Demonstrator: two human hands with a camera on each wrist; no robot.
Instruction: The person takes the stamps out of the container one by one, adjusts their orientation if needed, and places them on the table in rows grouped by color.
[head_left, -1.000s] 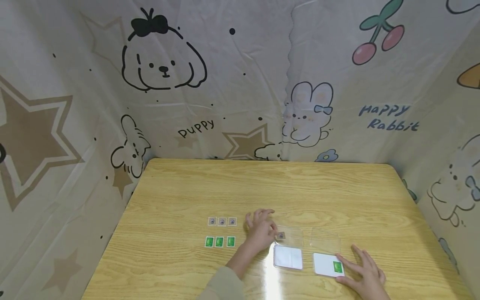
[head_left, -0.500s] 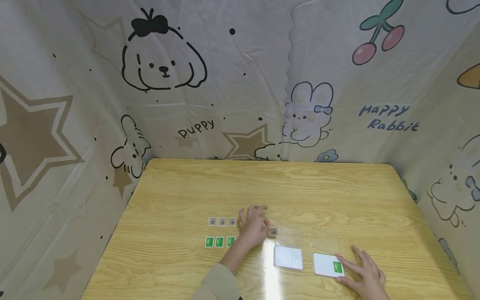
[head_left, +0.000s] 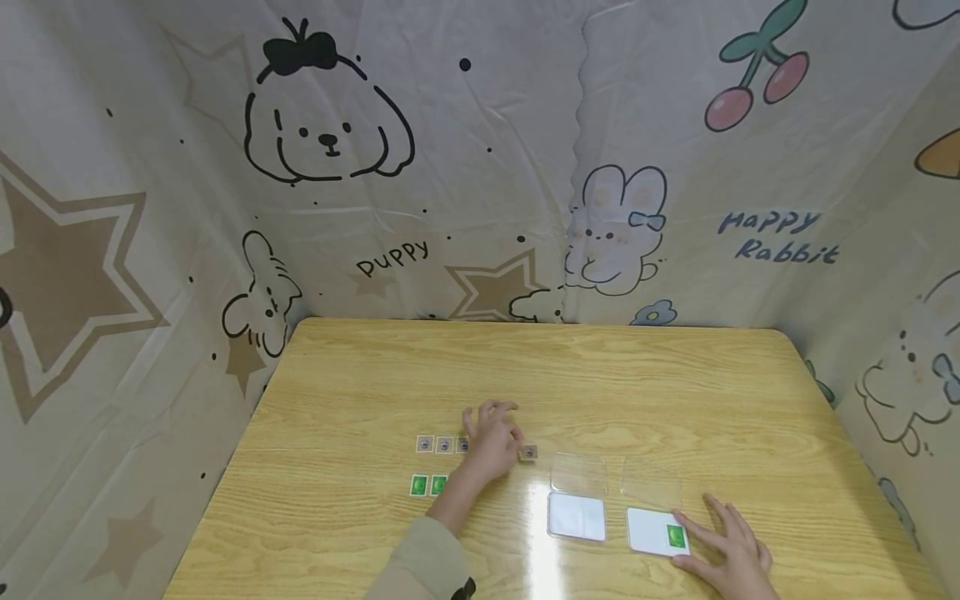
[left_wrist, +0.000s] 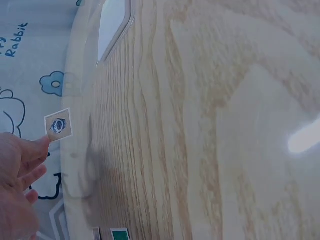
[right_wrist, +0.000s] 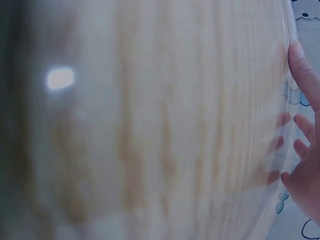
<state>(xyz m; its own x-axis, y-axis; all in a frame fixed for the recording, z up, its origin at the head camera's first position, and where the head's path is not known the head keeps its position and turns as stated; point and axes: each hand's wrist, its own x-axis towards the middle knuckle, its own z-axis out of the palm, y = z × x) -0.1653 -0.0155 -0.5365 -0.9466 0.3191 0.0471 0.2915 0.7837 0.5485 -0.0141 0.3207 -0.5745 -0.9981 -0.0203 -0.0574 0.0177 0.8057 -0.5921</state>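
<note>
Between thumb and fingertips, my left hand (head_left: 491, 446) pinches a small square picture card (left_wrist: 59, 125) with a dark round design on brown. The card is raised off the table in the left wrist view. My right hand (head_left: 727, 546) holds the right end of a clear plastic case with a white base (head_left: 641, 531), thumb on the near edge and index finger on the far edge. A green square card (head_left: 677, 536) lies at the right end of that base. The case's clear lid (head_left: 650, 482) lies folded back behind it.
A second opened case with a white base (head_left: 576, 516) and clear lid (head_left: 578, 473) lies to the left. Several brown picture cards (head_left: 425, 444) form a row farther left, with green cards (head_left: 418, 485) nearer; my left arm partly covers both rows.
My left hand has carried the brown picture card leftward and away from the left case's lid. The right hand and its case stay in place.
</note>
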